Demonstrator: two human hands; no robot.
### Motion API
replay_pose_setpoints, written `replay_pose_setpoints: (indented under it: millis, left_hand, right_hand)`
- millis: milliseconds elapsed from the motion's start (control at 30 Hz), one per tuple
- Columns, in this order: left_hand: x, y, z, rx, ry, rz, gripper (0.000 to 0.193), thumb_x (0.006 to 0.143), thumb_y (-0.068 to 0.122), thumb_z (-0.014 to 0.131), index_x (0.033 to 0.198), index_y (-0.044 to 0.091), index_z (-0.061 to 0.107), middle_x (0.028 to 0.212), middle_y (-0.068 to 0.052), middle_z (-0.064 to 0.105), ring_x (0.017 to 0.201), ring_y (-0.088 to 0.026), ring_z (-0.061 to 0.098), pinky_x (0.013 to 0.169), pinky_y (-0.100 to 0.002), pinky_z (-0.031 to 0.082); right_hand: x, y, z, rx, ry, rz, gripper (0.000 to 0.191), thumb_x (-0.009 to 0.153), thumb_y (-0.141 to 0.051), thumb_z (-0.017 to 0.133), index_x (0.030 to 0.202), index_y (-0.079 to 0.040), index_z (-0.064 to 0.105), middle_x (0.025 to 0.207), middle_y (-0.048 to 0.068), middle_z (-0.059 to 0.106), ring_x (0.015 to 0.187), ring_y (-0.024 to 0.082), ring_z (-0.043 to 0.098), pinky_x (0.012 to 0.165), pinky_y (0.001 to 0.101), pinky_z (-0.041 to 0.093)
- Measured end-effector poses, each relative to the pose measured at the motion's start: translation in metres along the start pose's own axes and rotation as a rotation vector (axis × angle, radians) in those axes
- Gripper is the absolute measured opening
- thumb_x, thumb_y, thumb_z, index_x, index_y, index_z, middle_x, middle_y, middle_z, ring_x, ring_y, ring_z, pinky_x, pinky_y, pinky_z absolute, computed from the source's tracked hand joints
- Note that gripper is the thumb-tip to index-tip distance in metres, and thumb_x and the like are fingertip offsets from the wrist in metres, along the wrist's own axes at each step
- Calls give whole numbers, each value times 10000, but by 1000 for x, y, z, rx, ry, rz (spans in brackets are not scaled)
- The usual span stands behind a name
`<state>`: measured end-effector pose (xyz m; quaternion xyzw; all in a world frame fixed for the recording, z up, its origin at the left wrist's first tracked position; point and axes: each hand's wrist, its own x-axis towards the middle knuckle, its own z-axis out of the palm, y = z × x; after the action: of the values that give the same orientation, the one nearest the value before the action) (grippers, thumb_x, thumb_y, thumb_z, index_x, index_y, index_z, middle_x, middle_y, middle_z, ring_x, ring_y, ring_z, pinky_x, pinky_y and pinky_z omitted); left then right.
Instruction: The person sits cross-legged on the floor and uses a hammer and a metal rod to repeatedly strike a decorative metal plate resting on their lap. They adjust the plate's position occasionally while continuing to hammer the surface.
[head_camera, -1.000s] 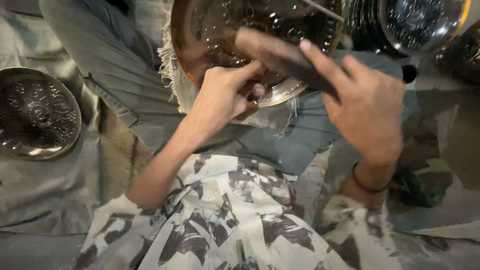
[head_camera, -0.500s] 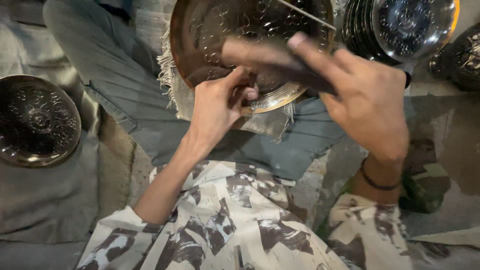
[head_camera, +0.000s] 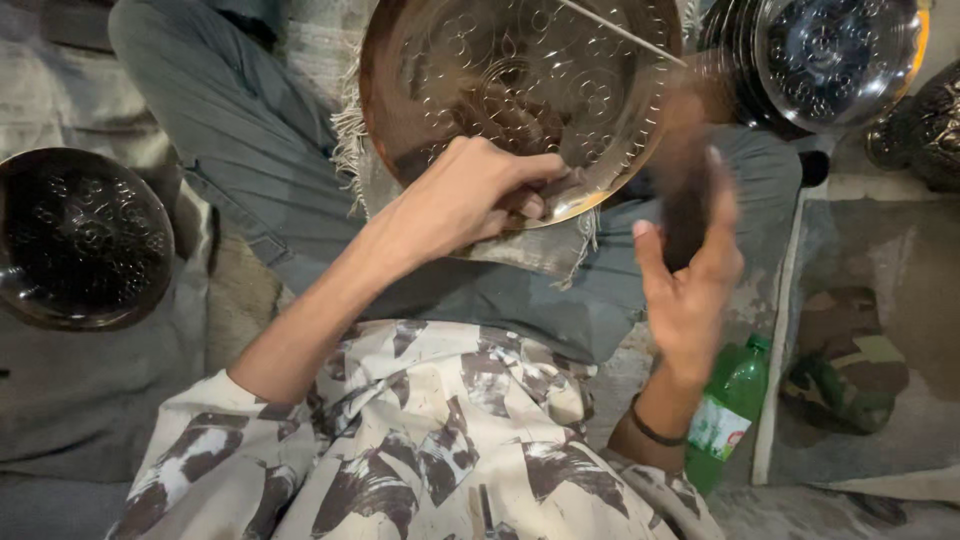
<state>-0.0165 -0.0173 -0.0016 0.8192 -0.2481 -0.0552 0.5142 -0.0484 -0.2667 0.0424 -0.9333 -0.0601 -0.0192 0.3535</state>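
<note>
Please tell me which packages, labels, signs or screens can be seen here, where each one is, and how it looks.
Green bottle: a plastic package lying tilted on the floor at lower right, beside the right hand's wrist; green cap, translucent green body.
Bottle label: wrapped round the bottle's lower body; mostly white with small coloured marks.
No signs or screens in view.

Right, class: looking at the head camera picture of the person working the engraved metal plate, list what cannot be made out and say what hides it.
- Head view: the dark tool in the right hand is motion-blurred; its kind is unclear.
- Head view: whatever the left hand pinches at the plate rim is hidden by its fingers.
- Head view: the plate's top is cut off by the frame edge.
- Head view: the green bottle is partly behind the right wrist.
</note>
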Motion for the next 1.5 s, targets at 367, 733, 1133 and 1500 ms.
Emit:
replay_pose_setpoints:
  millis: [367, 733, 1133, 1500]
  left_hand:
    - [-18, -8, -3, -90, 68, 120, 432, 763, -106, 669, 1174, 22, 641, 983, -119, 761, 897, -297, 739, 763, -351, 574]
    - [-70, 8, -7, -413, 403, -76, 221, 986, -56, 680, 1190, 10, 626, 1064, -76, 778, 996, -153, 781, 866, -284, 673]
    - [-3, -11, -11, -149, -13, 56, 387, 864, 8, 750, 1227, 26, 619, 975, -96, 783, 883, -245, 781, 779, -337, 598]
    - [3, -14, -8, 1, -32, 118, 545, 709, -65, 694, 1238, 41, 618, 905, -138, 744, 863, -364, 721, 726, -430, 556]
  right_hand:
    - [-24, 38, -5, -108, -25, -194, 557, 975, -50, 759, 1493, -52, 554, 1256, 167, 692, 1099, 323, 713, 987, 398, 549]
    - [-45, 111, 47, 886, 422, 228, 663, 1045, 57, 678, 1634, -19, 381, 1126, 51, 603, 826, 128, 591, 749, 306, 534]
    - [-32, 90, 41, 1046, 341, -13, 829, 1049, -185, 701, 1664, -64, 158, 876, 125, 598, 703, 188, 593, 542, 283, 489]
    - [5, 41, 13, 258, 240, -240, 838, 1113, -163, 856, 1643, -163, 207, 1037, 115, 645, 752, 165, 595, 690, 301, 540]
